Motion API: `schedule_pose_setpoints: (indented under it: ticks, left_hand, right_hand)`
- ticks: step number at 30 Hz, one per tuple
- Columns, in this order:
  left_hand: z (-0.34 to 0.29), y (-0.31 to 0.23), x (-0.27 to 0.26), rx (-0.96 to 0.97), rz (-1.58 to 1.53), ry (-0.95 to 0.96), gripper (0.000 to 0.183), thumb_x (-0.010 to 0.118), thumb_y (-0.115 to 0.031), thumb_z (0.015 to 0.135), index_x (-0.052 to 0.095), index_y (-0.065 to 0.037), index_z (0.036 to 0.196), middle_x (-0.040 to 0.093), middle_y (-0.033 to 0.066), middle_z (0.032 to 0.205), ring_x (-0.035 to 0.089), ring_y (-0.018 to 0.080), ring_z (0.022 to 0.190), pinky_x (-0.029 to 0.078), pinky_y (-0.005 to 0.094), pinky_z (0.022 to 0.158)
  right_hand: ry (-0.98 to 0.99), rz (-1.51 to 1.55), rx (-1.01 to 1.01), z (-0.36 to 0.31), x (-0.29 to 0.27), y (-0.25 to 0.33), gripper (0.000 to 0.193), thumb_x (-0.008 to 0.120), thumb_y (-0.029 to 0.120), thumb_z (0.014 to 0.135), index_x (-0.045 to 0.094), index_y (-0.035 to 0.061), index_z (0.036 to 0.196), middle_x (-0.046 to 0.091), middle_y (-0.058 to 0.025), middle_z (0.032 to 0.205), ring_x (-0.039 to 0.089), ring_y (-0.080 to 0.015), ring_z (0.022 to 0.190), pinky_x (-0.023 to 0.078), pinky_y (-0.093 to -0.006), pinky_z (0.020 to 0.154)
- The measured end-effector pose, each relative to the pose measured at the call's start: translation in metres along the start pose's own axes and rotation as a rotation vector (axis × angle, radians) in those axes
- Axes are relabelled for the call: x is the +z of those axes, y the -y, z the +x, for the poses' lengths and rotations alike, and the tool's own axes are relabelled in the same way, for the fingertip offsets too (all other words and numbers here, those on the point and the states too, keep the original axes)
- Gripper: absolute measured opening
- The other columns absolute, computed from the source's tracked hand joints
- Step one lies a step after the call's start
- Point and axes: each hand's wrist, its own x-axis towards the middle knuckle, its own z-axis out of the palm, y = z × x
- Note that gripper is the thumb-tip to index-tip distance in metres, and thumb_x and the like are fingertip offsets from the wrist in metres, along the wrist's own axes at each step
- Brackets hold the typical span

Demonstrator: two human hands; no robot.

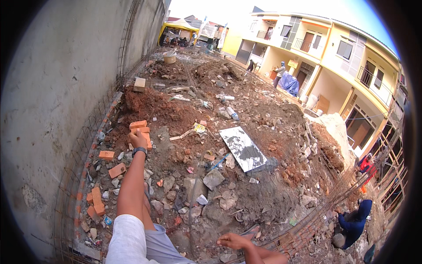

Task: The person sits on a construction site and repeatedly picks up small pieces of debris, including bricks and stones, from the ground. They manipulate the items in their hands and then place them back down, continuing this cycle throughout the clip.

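Note:
My left hand (138, 140), a dark watch (139, 152) on its wrist, reaches forward and closes on an orange brick (145, 137) in a small pile. Another brick (138, 124) lies at the top of that pile, just past my fingers. Nearer to me are a loose brick (106, 155), a tilted brick (117, 170) and a small group of bricks (97, 198). My right hand (233, 240) is low in front of my body, fingers curled, with nothing showing in them. Beneath it are rubble and part of my foot (251, 232).
A concrete wall (48, 101) with a rebar cage (90, 132) runs along the left. A white board (256, 163) smeared with grey mortar lies on uneven rubble. Rebar (303, 229) crosses at right, near a crouching person in dark blue (358, 222). Houses (307, 39) stand behind.

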Motion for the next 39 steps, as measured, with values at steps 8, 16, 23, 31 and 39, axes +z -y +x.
schedule_pose_setpoints:
  ticks: [8,16,23,31,39]
  left_hand:
    - [-0.035,-0.009,0.011,0.034,0.064,0.054,0.036,0.053,-0.035,0.109,0.053,0.001,0.111,0.063,0.0205,0.103,0.066,0.0391,0.095,0.053,0.0508,0.083]
    - [0.002,0.009,-0.014,0.041,0.115,0.024,0.033,0.056,-0.033,0.108,0.052,0.000,0.108,0.065,0.0214,0.105,0.066,0.0397,0.095,0.052,0.0522,0.085]
    - [-0.013,-0.004,0.003,0.070,0.111,0.006,0.037,0.055,-0.035,0.108,0.055,0.001,0.110,0.062,0.0218,0.104,0.065,0.0384,0.094,0.051,0.0508,0.084]
    - [-0.019,0.005,0.019,0.078,0.149,-0.018,0.033,0.054,-0.033,0.108,0.053,0.000,0.112,0.064,0.0212,0.105,0.065,0.0387,0.096,0.051,0.0513,0.085]
    - [-0.055,-0.015,0.026,0.053,0.148,0.099,0.033,0.050,-0.031,0.109,0.050,-0.001,0.123,0.065,0.0169,0.102,0.067,0.0361,0.091,0.054,0.0509,0.078]
  right_hand:
    - [-0.834,-0.273,0.272,-0.022,-0.045,-0.013,0.026,0.066,0.023,0.104,0.075,0.0004,0.096,0.076,-0.0058,0.086,0.062,-0.0234,0.063,0.047,-0.0327,0.060]
    - [-0.613,0.932,-0.176,-0.039,-0.067,0.033,0.030,0.059,0.021,0.106,0.072,-0.0034,0.093,0.063,-0.0034,0.072,0.054,-0.0146,0.060,0.043,-0.0365,0.057]
    - [-0.513,-0.092,-0.022,-0.040,-0.024,-0.045,0.028,0.068,0.028,0.100,0.073,0.0008,0.101,0.067,-0.0121,0.074,0.060,-0.0173,0.065,0.049,-0.0348,0.064]
    - [-0.202,0.103,0.320,-0.037,-0.059,-0.054,0.038,0.071,0.031,0.099,0.069,0.0059,0.127,0.071,-0.0050,0.086,0.066,-0.0146,0.078,0.053,-0.0343,0.071]
    - [-0.710,-0.188,0.153,0.091,0.008,-0.036,0.047,0.078,0.025,0.093,0.062,0.0036,0.132,0.067,-0.0083,0.080,0.067,-0.0181,0.074,0.052,-0.0331,0.067]
